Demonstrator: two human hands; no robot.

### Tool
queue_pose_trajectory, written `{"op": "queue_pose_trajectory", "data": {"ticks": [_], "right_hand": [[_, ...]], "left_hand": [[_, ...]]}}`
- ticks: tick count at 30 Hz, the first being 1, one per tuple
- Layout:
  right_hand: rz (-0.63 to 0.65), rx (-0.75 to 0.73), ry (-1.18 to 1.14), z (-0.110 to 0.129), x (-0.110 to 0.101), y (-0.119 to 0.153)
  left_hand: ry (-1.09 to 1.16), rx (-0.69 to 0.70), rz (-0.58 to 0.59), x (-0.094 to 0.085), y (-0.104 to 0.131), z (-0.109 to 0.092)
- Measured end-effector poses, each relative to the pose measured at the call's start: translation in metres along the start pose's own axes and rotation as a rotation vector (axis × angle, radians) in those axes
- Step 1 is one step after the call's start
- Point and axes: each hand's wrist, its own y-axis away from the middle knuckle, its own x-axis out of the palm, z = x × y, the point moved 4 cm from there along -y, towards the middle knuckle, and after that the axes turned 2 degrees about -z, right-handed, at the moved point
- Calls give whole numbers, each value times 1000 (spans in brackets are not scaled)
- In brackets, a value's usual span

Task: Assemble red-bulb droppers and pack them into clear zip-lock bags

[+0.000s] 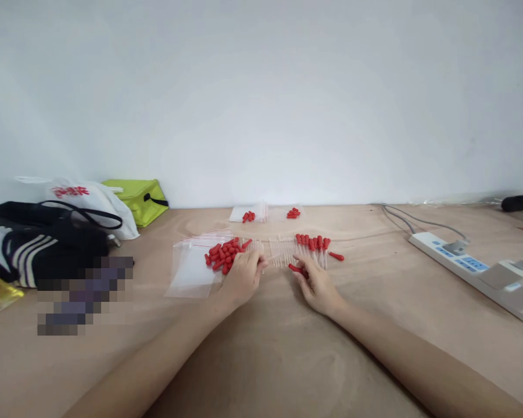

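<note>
In the head view, my right hand [317, 287] pinches a red rubber dropper bulb [294, 268] between thumb and fingers. My left hand [244, 277] is closed, its fingertips pressed together near some thin clear tubes [280, 251]; what they hold, if anything, is too small to tell. Beside that hand lies a heap of red rubber bulbs [220, 254] on clear plastic zip bags [192, 273]. Beyond my right hand, several clear tubes with red bulbs on their ends [314, 242] lie in a row. A single dropper bulb [336, 256] rests to their right.
Two small bags with red bulbs [248, 216] lie by the wall. At right stands a white power strip [444, 255] with plugs and grey cables. On the left are a black striped bag [56, 249], a white plastic bag [113, 209] and a lime-green box bag [135, 200].
</note>
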Motion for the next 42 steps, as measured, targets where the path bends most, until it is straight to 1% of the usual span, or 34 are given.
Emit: {"op": "queue_pose_trajectory", "data": {"ticks": [2,3,4,6,12,17,24,28,32,36,42], "right_hand": [[29,-21,-10,2,3,-1],[50,-33,-23,4,4,-2],[70,-43,-41,6,5,-2],[98,-53,-72,9,6,-3],[131,-56,-98,13,5,-3],[153,-70,-94,17,6,-3],[132,-69,-169,19,7,-4],[101,-142,-183,21,6,-5],[98,-235,-183,23,4,-6],[124,-265,-156,23,5,-4],[155,-360,16,23,9,-1]], "left_hand": [[60,172,-90,-4,21,-2],[80,231,-127,-5,29,-2],[93,271,-167,-6,35,-2],[109,307,-198,-5,40,-2],[133,313,-192,-2,35,-3],[132,308,-184,-2,37,-3],[150,344,-188,-3,38,-4],[189,364,-164,-2,38,-4],[194,357,-148,0,39,-4],[173,341,-123,1,39,-5],[85,362,-107,-2,39,-9]]}}
